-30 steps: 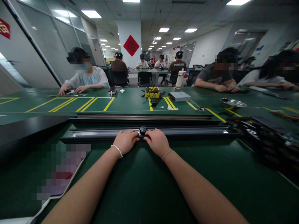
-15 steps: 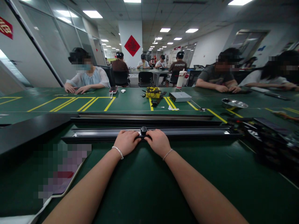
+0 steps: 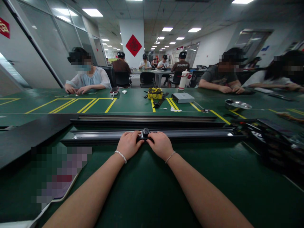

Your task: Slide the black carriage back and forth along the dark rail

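Across the green table in front of me lies a long, dark metal rail (image 3: 201, 135) with a shiny channel. A small black block (image 3: 145, 132) sits upright on it, about midway along. My left hand (image 3: 128, 143) curls over the rail just left of the block, its thumb pointing inward along the front edge. From the other side, my right hand (image 3: 161, 144) grips the rail in the same way, thumb and fingertips close to the block. Both hands hide parts of the rail, and whether the fingertips press on the block is hard to see. Behind it lies a second long dark rail (image 3: 147, 119).
A black panel (image 3: 35, 133) and a phone-like item (image 3: 63, 186) with a white cable are at left. Dark parts (image 3: 273, 139) crowd the right. Farther back are a yellow box (image 3: 155, 93), a grey box (image 3: 182, 97) and a metal bowl (image 3: 237, 104). Several people sit beyond.
My left hand's fingers have shifted slightly around the rail beside the block. The view has moved a little; otherwise both hands stay in place.
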Demonstrator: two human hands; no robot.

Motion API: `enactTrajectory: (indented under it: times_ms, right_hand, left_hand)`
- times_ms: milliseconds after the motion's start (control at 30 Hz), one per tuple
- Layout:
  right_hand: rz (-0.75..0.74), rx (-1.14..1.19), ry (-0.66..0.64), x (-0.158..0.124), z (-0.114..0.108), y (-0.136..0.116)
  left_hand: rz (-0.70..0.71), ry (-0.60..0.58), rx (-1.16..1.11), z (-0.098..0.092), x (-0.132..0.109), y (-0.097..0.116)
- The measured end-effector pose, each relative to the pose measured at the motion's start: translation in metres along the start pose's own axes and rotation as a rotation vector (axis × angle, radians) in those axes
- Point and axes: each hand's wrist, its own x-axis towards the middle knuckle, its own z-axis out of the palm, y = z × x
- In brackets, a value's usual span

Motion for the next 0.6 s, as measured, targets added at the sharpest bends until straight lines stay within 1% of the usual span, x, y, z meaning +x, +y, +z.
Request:
enactTrajectory:
  times_ms: [100,200,333,467,533,600]
  right_hand:
    - [-0.016,0.005,0.002,-0.0013,-0.0004,-0.0008]
    - [0.008,0.026,0.024,-0.0023,-0.0011,-0.0020]
    - [0.108,0.052,0.086,-0.0031,-0.0016,-0.0017]
    - [0.155,0.003,0.168,-0.0040,-0.0005,0.0020]
    - [0.173,-0.027,0.145,-0.0049,-0.0001,0.0039]
    - [0.173,-0.052,0.084,-0.0062,-0.0002,0.0055]
  left_hand:
    - [-0.024,0.036,-0.004,0.0004,0.0002,0.0011]
    - [0.005,0.060,0.026,-0.0005,-0.0003,0.0032]
    - [0.049,0.024,0.100,-0.0010,-0.0016,0.0067]
    - [0.069,-0.025,0.131,0.0012,-0.0016,0.0074]
    - [0.070,-0.047,0.124,0.0017,-0.0010,0.0070]
    - [0.067,-0.063,0.121,0.0011,-0.0005,0.0070]
